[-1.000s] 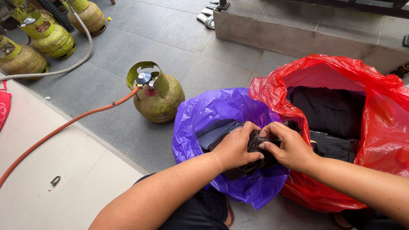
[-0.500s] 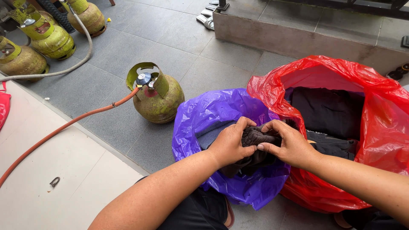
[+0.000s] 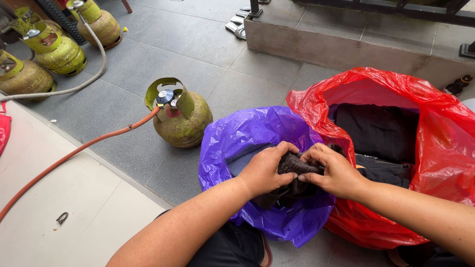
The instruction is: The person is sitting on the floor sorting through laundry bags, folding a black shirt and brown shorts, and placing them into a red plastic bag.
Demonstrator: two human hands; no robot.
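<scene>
My left hand (image 3: pixel 267 170) and my right hand (image 3: pixel 332 172) both grip a bunched dark brown cloth (image 3: pixel 293 165) over the mouth of a purple plastic bag (image 3: pixel 247 136) on the floor. The fingers of both hands are curled into the cloth from either side. Right beside the purple bag stands a red plastic bag (image 3: pixel 440 163), open, with dark folded clothes (image 3: pixel 378 131) inside it.
A green gas cylinder (image 3: pixel 182 118) with an orange hose (image 3: pixel 74 153) stands to the left of the purple bag. Three more green cylinders (image 3: pixel 54 49) are at the far left. A raised concrete step (image 3: pixel 346 49) runs behind the bags. A pale raised tile slab (image 3: pixel 74 207) lies at lower left.
Both hands have kept hold of the dark cloth and lifted it slightly, bunching it tighter between the fingers. The bags and cylinders have not moved.
</scene>
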